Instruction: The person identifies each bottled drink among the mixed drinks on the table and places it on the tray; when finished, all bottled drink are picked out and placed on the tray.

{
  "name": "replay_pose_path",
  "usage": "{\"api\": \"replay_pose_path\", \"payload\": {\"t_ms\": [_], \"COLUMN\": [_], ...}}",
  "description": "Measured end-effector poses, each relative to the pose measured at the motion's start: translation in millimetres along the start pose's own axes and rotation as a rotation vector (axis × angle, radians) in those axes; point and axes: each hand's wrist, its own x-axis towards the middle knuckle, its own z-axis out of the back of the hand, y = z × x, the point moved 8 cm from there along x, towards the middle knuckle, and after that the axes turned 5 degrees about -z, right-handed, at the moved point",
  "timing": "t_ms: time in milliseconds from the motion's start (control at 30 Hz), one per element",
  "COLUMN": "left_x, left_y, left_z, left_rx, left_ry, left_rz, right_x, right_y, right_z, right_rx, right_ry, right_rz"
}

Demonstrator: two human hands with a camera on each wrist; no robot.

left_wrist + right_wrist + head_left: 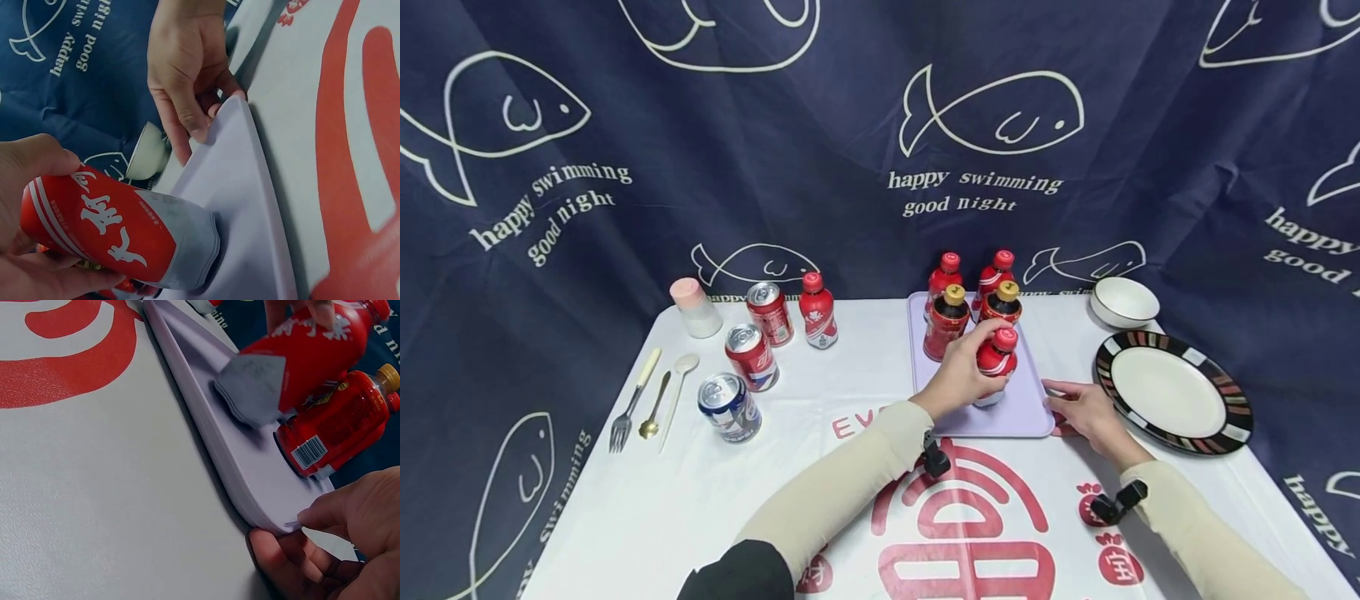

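My left hand (961, 374) grips a red bottle (119, 228) with a red cap and silver-grey base, over the lilac tray (936, 422). In the left wrist view the thumb and fingers curl round its upper part; whether its base touches the tray I cannot tell. My right hand (1086, 414) pinches the tray's near right corner, thumb on the rim and fingers beneath, as the right wrist view shows. Behind the held bottle stand two gold-capped dark red bottles, one on the left (946, 327) and one on the right (1002, 305), with two red-capped bottles (950, 272) further back.
Right of the tray lie a dark-rimmed plate (1172, 392) and a white bowl (1124, 303). To the left stand several drink cans (752, 357), another red bottle (818, 312) and a pink-lidded jar (696, 308). A fork (634, 402) and two spoons (679, 392) lie near the left edge.
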Motion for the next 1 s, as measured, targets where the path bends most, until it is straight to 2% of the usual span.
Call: {"api": "replay_pose_path", "payload": {"t_ms": [333,900,1000], "left_x": [11.2,20.7,20.1], "left_y": [-2.7,3.1,2.1], "left_z": [-18.7,-25.1,-24.8], "left_rx": [0.094,0.078,0.112], "left_ry": [-0.008,0.016,0.008], "left_rz": [-0.074,-0.060,-0.062], "right_x": [-0.5,0.9,1.4], "right_y": [-0.9,-1.8,-2.5], "right_z": [-0.8,-1.6,-1.6], "right_rx": [-0.004,-0.013,-0.026], "right_ry": [0.005,0.005,0.001], "right_rz": [-0.001,-0.018,-0.020]}}
